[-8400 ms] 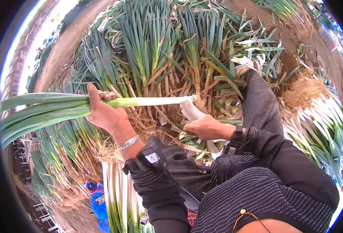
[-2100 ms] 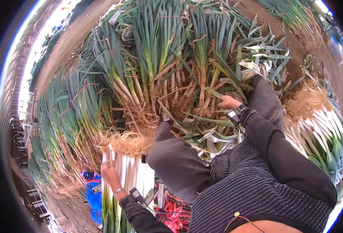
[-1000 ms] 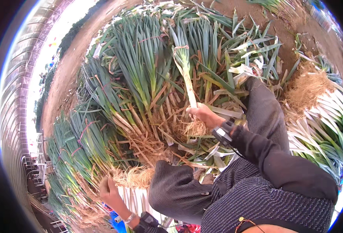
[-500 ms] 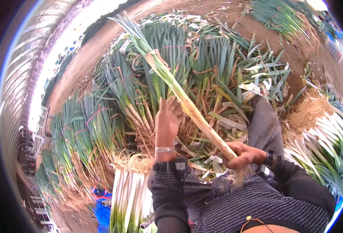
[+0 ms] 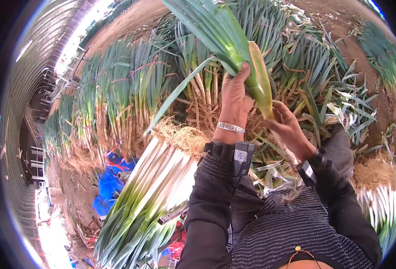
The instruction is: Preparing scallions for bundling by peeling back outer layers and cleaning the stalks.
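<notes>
My left hand (image 5: pixel 236 99) is wrapped round a large leek (image 5: pixel 234 42), thumb up, just below where its green leaves fan out. The leek slants up and away, and one thin leaf hangs down to the left. A yellowed outer leaf (image 5: pixel 261 74) stands away from the stalk on its right side. At that leaf's lower end, the fingers of my right hand (image 5: pixel 291 129) are closed in a pinch. My hands and wrists hide most of the leek's lower stalk.
Peeled white-stemmed leeks (image 5: pixel 162 175) lie at my left, roots away from me. Tied, unpeeled bundles (image 5: pixel 126 80) stand beyond them. Stripped leaves (image 5: pixel 350 107) litter the ground at the right, near another peeled pile (image 5: pixel 379 206). Blue plastic (image 5: pixel 108 188) lies at the left.
My left hand, earlier apart from the stalk, now grips the leek. My right hand has left the root end and pinches the yellowed leaf. The view has turned left.
</notes>
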Demonstrator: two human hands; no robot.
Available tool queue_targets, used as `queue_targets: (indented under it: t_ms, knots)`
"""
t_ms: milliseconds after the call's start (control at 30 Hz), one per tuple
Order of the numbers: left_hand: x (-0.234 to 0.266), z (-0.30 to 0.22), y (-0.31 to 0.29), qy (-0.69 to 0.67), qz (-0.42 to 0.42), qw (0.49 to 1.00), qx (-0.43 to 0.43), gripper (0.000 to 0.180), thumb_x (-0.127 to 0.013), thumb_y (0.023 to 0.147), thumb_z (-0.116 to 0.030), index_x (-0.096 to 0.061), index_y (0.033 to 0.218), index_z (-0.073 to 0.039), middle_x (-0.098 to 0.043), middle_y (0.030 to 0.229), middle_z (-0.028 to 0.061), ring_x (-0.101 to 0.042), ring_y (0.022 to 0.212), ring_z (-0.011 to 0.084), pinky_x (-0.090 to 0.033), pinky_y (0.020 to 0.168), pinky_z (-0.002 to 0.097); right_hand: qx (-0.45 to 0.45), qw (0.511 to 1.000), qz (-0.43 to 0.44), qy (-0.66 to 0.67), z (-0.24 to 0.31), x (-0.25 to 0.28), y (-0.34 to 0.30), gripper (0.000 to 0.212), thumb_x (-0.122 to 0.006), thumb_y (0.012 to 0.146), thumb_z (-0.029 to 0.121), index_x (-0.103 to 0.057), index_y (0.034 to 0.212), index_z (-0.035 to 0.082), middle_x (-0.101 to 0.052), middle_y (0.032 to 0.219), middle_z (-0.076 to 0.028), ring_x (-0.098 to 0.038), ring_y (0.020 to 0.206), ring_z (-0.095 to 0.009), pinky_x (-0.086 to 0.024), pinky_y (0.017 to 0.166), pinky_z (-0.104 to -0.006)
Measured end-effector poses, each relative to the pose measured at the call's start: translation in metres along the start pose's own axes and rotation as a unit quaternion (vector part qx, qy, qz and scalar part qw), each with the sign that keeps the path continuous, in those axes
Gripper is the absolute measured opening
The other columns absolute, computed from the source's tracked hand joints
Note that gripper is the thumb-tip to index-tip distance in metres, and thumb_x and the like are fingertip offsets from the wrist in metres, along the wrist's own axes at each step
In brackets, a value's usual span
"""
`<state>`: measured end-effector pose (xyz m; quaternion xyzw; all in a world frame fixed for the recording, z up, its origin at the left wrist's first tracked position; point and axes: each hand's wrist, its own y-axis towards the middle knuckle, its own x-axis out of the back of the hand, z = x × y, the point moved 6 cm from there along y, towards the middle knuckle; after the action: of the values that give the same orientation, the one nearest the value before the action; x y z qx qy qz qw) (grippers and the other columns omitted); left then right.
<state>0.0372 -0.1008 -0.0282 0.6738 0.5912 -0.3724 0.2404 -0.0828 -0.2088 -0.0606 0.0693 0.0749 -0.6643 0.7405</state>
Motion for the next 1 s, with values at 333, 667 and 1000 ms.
queue_targets:
  t_ms: [333, 667, 1000]
  knots:
    - [0.013, -0.017, 0.008, 0.010, -0.008, 1.000, -0.013, 0.033, -0.073, 0.085, -0.009, -0.060, 0.115, -0.003, -0.066, 0.106, 0.0074, -0.065, 0.093, 0.0230, -0.055, 0.081, 0.0366, 0.092, 0.994, -0.030, 0.048, 0.003, -0.011, 0.029, 0.022, -0.069, 0.088, 0.007, -0.055, 0.104, 0.003, -0.054, 0.087, 0.004, -0.051, 0.079, -0.003, -0.045, 0.068, -0.0193]
    - [0.019, -0.054, 0.011, 0.103, -0.032, 0.991, -0.078, 0.035, -0.072, 0.087, -0.025, -0.058, 0.109, -0.002, -0.065, 0.092, 0.0074, -0.064, 0.082, 0.0218, -0.057, 0.075, 0.0347, 0.140, 0.977, 0.076, -0.140, 0.025, -0.019, -0.008, 0.025, -0.069, 0.089, 0.009, -0.058, 0.109, 0.001, -0.061, 0.089, 0.002, -0.056, 0.083, -0.005, -0.048, 0.074, -0.0248]
    - [0.034, -0.085, 0.015, 0.059, -0.043, 0.993, -0.096, 0.026, -0.069, 0.090, -0.028, -0.061, 0.101, -0.006, -0.064, 0.086, 0.0046, -0.064, 0.080, 0.0183, -0.055, 0.067, 0.0339, 0.149, 0.949, 0.129, -0.246, 0.013, 0.013, -0.040, 0.013, -0.064, 0.090, 0.006, -0.054, 0.096, 0.001, -0.063, 0.088, -0.007, -0.064, 0.084, -0.018, -0.051, 0.075, -0.0326]
